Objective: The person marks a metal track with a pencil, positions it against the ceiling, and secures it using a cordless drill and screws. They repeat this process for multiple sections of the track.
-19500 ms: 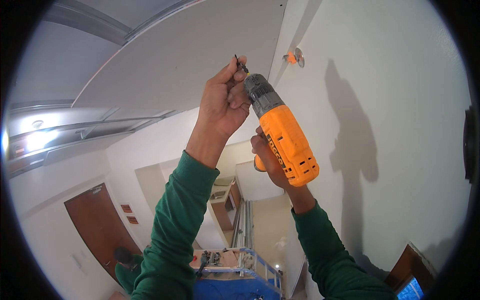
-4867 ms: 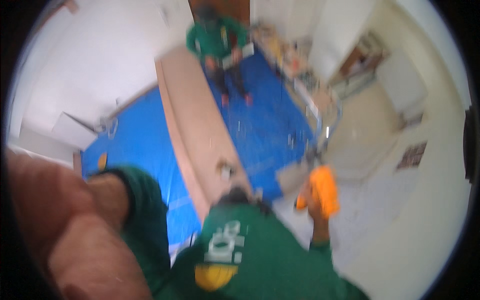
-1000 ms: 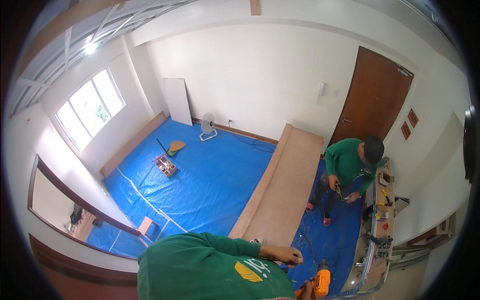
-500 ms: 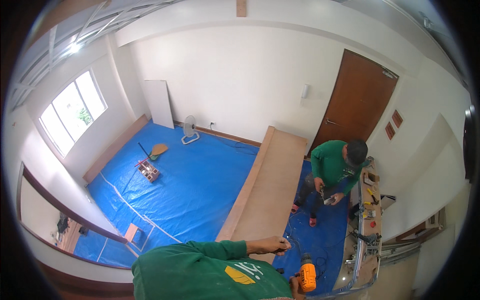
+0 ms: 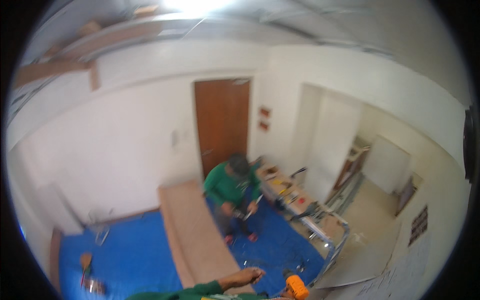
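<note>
My left hand [image 5: 251,274] reaches across the front of me with its fingers pinched together; anything between them is too small and blurred to make out. At the lower edge my right hand [image 5: 287,294], mostly cut off, grips an orange cordless drill [image 5: 297,287] whose dark chuck points up and to the left. Both hands are above a long plywood box-like piece [image 5: 200,235] and the blue floor sheet [image 5: 277,270] beside it.
Beyond the plywood, a co-worker in a green top [image 5: 222,184] bends over something in their hands. To their right stands a long workbench [image 5: 290,192] with tools and a metal frame. A brown door [image 5: 222,120] is behind them. Ceiling framing [image 5: 310,32] hangs overhead.
My view has swung right and up, so the door, co-worker and workbench sit further left and more ceiling shows. My left hand stays pinched and my right hand keeps the drill.
</note>
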### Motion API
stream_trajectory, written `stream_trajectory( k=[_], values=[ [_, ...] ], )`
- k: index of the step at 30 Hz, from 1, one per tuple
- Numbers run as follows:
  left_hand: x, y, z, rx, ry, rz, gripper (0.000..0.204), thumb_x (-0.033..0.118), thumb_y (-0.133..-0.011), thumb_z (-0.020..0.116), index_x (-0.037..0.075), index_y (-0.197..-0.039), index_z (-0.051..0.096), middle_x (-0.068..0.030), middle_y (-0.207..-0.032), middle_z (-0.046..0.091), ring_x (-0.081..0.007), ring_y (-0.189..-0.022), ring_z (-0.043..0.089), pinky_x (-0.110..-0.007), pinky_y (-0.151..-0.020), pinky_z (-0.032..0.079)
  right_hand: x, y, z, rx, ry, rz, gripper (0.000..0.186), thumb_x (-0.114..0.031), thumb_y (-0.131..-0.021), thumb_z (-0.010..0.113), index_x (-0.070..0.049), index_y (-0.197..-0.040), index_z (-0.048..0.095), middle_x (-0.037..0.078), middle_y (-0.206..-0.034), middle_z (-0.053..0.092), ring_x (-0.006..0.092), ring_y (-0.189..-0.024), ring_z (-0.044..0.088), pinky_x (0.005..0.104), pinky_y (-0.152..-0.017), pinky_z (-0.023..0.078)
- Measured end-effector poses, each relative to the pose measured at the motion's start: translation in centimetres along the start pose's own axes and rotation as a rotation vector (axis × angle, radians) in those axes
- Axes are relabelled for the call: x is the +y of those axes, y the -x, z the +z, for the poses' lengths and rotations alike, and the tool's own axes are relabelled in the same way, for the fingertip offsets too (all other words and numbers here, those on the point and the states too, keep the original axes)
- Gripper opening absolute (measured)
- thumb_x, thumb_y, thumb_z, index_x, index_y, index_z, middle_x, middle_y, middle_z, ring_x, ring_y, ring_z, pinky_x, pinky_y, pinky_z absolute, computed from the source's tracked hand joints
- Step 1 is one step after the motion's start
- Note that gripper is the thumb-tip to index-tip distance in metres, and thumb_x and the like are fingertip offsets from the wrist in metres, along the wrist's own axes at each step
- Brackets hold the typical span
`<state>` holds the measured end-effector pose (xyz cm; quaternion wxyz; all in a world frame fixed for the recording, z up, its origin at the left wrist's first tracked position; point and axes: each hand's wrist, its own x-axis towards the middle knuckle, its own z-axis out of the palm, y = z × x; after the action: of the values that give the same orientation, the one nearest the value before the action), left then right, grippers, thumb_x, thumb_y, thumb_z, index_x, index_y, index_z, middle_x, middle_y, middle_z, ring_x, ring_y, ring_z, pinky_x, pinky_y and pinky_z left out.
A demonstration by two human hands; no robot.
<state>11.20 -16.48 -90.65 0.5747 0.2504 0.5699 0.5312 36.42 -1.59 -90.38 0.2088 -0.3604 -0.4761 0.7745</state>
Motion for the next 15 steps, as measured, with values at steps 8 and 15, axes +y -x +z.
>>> stream_trajectory(
  k=[8,15],
  values=[
    [18.9,-2.6,-0.2,-0.213,-0.297,0.293,0.044,0.032,-0.116,0.047,-0.001,-0.144,0.055,-0.0047,-0.112,0.066,-0.0130,-0.092,0.059,-0.028,-0.084,0.051,2.5,1.9,-0.5,0.163,-0.243,-0.177,0.039,-0.012,-0.096,0.078,-0.010,-0.131,0.062,-0.001,-0.103,0.063,0.0109,-0.092,0.060,0.0276,-0.082,0.051],
    [38.8,-3.0,2.3,-0.135,-1.102,1.212,0.029,0.021,-0.107,0.055,-0.002,-0.122,0.066,-0.0138,-0.120,0.067,-0.0258,-0.107,0.068,-0.041,-0.097,0.055,6.9,4.2,-2.8,0.310,-0.226,-0.312,0.038,-0.013,-0.096,0.077,-0.008,-0.130,0.060,0.001,-0.102,0.064,0.0147,-0.088,0.063,0.0303,-0.078,0.053]
  ],
)
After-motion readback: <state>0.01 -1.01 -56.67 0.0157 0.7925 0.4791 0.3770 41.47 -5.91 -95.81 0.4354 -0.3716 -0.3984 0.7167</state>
